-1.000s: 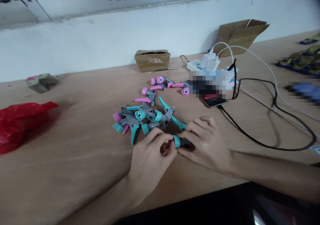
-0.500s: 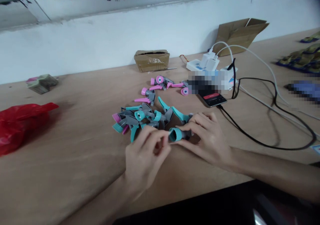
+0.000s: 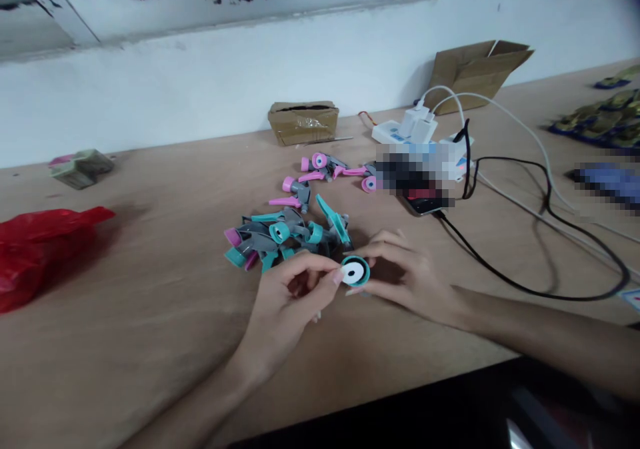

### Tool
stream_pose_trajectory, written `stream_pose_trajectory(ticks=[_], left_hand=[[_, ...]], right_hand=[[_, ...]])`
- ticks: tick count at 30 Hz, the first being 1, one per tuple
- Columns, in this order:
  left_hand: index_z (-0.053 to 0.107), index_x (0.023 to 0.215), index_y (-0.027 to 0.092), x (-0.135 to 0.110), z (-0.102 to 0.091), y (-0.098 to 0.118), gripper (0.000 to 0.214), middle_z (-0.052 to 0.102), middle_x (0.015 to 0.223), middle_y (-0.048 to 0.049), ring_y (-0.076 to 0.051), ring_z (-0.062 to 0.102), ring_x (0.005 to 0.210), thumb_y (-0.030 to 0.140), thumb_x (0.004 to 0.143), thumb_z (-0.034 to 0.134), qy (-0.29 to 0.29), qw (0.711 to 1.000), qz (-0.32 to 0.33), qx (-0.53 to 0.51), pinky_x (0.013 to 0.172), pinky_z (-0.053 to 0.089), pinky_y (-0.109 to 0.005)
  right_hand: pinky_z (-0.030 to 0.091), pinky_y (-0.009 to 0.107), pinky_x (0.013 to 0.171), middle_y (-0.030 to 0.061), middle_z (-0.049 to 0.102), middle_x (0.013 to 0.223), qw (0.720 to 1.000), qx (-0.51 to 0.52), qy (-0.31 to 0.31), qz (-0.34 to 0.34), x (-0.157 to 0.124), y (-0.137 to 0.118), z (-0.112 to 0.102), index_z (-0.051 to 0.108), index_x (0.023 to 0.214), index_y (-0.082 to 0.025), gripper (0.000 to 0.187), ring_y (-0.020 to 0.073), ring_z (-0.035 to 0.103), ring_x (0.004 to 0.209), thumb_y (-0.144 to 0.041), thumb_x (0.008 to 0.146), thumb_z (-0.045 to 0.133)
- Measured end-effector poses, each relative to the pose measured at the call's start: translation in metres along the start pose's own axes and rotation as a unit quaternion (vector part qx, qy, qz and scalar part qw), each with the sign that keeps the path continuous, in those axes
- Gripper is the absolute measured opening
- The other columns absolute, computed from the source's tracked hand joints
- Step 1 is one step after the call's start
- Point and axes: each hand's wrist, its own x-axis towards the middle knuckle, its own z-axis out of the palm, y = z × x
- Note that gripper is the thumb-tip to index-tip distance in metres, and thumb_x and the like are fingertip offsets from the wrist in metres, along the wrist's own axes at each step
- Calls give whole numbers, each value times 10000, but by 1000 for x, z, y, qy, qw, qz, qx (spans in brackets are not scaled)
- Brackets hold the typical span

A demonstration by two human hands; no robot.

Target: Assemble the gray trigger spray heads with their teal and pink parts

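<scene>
My right hand point(image 3: 407, 272) is closed round a grey and teal trigger spray head point(image 3: 367, 272), its round teal collar turned towards me. Between thumb and finger my left hand point(image 3: 295, 286) pinches a white washer point(image 3: 353, 273) with a dark centre hole, held at the collar's mouth and partly inside its rim. Most of the spray head's body is hidden by my right fingers. Just beyond my hands lies a pile of grey and teal spray heads point(image 3: 280, 231), a few with pink parts. Farther back are several pink and grey spray heads point(image 3: 300, 192).
A small cardboard box point(image 3: 303, 124) and an open carton point(image 3: 475, 76) stand by the wall. A phone point(image 3: 425, 204), a white power strip point(image 3: 390, 131) and looping cables lie to the right. At the left is a red plastic bag point(image 3: 45, 249).
The spray head in my right hand has turned so its collar opening faces me. My left hand has brought the white washer to that opening, where it now shows clearly.
</scene>
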Motion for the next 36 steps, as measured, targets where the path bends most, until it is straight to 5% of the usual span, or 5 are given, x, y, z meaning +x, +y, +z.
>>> stream_pose_trajectory(ticks=[11,19,30,36], left_hand=[[612,706,186,-6,4,-13,66,442,617,32,-69,443,510,233,748,630,57,990,68,110,421,349,-173],[645,798,203,-4,5,-6,94,495,721,16,-67,490,561,148,743,592,32,962,161,219,474,415,-165],[639,692,221,9,8,13,92,622,738,20,-109,527,529,278,741,586,0,883,129,452,496,369,-238],[613,665,202,7,12,0,85,597,681,29,-105,540,556,227,743,588,27,910,105,400,518,386,-219]], right_hand=[[373,307,691,0,571,712,999,6,-1,-40,-3,-1,5,626,911,-190,229,127,532,701,-364,761,631],[362,308,689,-3,554,698,999,6,-3,-36,-3,1,5,635,883,-179,242,121,521,678,-384,755,632],[367,303,711,-9,561,685,999,-30,0,-41,-5,6,2,637,922,-179,226,111,518,662,-362,820,553],[360,300,723,-18,551,685,997,-65,9,-44,-5,7,8,627,952,-176,220,107,507,662,-334,808,578]])
